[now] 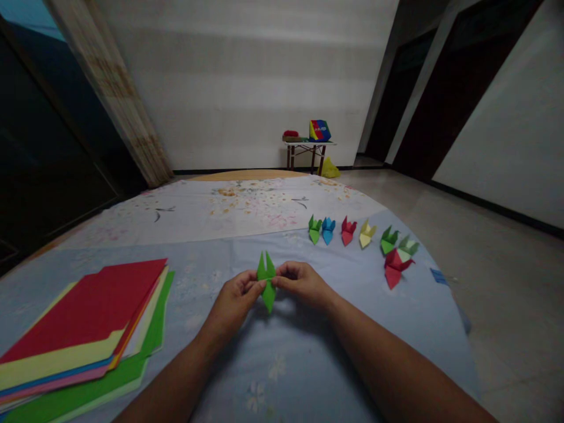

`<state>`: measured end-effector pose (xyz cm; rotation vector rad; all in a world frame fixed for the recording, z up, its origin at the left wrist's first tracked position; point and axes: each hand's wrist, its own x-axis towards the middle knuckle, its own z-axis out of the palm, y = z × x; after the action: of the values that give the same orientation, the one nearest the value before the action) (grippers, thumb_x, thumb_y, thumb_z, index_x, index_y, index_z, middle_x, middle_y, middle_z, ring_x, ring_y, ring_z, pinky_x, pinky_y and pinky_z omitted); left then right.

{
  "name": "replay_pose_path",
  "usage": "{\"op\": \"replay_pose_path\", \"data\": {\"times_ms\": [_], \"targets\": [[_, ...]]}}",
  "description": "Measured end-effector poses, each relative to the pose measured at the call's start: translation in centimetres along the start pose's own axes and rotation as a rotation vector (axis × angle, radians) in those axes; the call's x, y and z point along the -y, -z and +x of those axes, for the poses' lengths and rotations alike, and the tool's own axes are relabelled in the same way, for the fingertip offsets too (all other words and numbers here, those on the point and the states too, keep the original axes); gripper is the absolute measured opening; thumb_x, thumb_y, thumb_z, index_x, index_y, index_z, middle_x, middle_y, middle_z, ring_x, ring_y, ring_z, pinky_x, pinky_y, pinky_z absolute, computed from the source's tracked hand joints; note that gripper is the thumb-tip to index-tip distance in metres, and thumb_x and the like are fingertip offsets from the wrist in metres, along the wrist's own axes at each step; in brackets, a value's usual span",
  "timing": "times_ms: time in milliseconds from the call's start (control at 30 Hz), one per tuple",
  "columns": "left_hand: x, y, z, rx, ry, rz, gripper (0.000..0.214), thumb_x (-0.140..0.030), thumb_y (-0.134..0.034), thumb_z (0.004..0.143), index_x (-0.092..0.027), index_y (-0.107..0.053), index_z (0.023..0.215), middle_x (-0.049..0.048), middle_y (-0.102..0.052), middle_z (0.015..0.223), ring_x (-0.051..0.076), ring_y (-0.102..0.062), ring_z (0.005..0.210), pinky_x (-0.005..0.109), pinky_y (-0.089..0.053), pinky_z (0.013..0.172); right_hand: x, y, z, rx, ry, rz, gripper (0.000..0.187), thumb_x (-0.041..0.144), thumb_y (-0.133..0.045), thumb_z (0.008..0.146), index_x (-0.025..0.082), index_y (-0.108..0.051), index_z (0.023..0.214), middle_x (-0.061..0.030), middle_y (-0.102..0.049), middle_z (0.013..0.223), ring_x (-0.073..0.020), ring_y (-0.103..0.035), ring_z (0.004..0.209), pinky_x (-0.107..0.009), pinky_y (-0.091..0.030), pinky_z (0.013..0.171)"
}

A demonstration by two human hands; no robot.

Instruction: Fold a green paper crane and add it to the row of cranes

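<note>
A piece of folded green paper (267, 296) is held upright between my two hands, just above the blue part of the tablecloth. Two narrow points rise at its top, and a single point faces down. My left hand (240, 294) pinches its left edge at mid-height between thumb and fingers. On the opposite edge, my right hand (304, 283) grips it the same way, thumb in front. Beyond the right hand stand several finished origami figures in a curved row, among them a blue one (328, 230), a yellow one (366, 234) and a large red one (395, 269).
A stack of coloured paper sheets (88, 311), red on top, lies at the left of the round table. Floral cloth (247, 205) covers the table's far part. Against the wall, a small side table (308, 144) carries a multicoloured box (319, 130); a yellow bag (329, 168) sits beneath.
</note>
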<state>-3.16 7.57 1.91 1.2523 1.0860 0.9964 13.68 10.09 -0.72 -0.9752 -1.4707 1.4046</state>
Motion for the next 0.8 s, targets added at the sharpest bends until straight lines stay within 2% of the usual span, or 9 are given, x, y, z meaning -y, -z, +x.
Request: {"op": "replay_pose_path", "data": {"times_ms": [267,500,700,800], "targets": [[0.49,0.27,0.27,0.013,0.086,-0.117,0.027,-0.034,-0.07,0.069,-0.013,-0.067,0.085,0.0065,-0.072,0.078,0.016,-0.063,0.071,0.026,-0.046,0.071,0.54,0.18,-0.1,0.014,-0.07,0.174,0.033,0.041,-0.074,0.061,0.012,-0.063,0.07,0.0018,-0.058,0.06,-0.0072,-0.047,0.053,-0.023,-0.034,0.057],[0.24,-0.04,0.04,-0.009,0.071,-0.124,0.026,-0.033,-0.071,0.066,-0.012,-0.068,0.082,0.0061,-0.071,0.074,0.015,-0.062,0.067,0.025,-0.045,0.068,0.1,0.41,0.15,0.026,-0.044,0.139,0.034,0.044,-0.073,0.061,0.012,-0.063,0.07,0.0013,-0.059,0.061,-0.0077,-0.047,0.054,-0.023,-0.033,0.056],[0.62,-0.02,0.25,0.002,0.08,-0.152,0.026,-0.036,-0.068,0.07,-0.012,-0.069,0.081,0.0055,-0.071,0.072,0.015,-0.063,0.068,0.026,-0.045,0.072,-0.26,0.17,0.3,-0.011,-0.053,0.115,0.035,0.044,-0.073,0.06,0.012,-0.061,0.068,0.0023,-0.056,0.058,-0.0071,-0.045,0.052,-0.022,-0.032,0.054],[0.84,-0.1,0.34,-0.038,0.078,-0.137,0.027,-0.037,-0.069,0.069,-0.013,-0.068,0.079,0.0045,-0.07,0.071,0.015,-0.062,0.065,0.025,-0.045,0.068,-0.34,-0.01,0.23,-0.025,-0.047,0.092,0.032,0.042,-0.072,0.063,0.013,-0.06,0.068,0.003,-0.054,0.058,-0.0064,-0.043,0.051,-0.021,-0.03,0.052]]}}
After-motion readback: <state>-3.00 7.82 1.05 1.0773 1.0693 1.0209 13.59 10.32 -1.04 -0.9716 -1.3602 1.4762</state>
